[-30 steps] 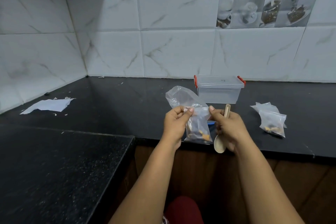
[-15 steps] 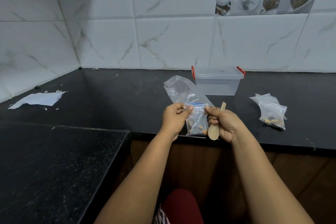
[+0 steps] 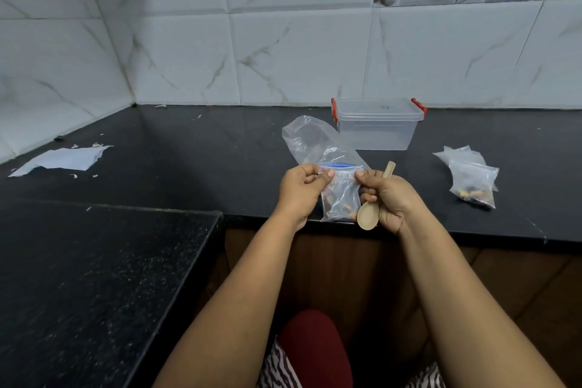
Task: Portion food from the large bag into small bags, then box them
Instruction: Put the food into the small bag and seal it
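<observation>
A small clear zip bag with orange and dark food pieces hangs over the counter's front edge. My left hand pinches its top left corner. My right hand pinches the top right corner and also grips a wooden spoon, bowl pointing down. Behind the small bag lies the large clear bag with a blue zip strip. A clear lidded box with red clips stands further back. Filled small bags lie to the right.
The black counter runs along a white tiled wall. A torn white paper and scraps lie at the left. A second black slab sits lower at the near left. My lap in red and striped cloth shows below.
The view has tilted, so everything sits a little lower than half a second ago. Both hands keep the small bag's top corners; the bag stays at the counter edge.
</observation>
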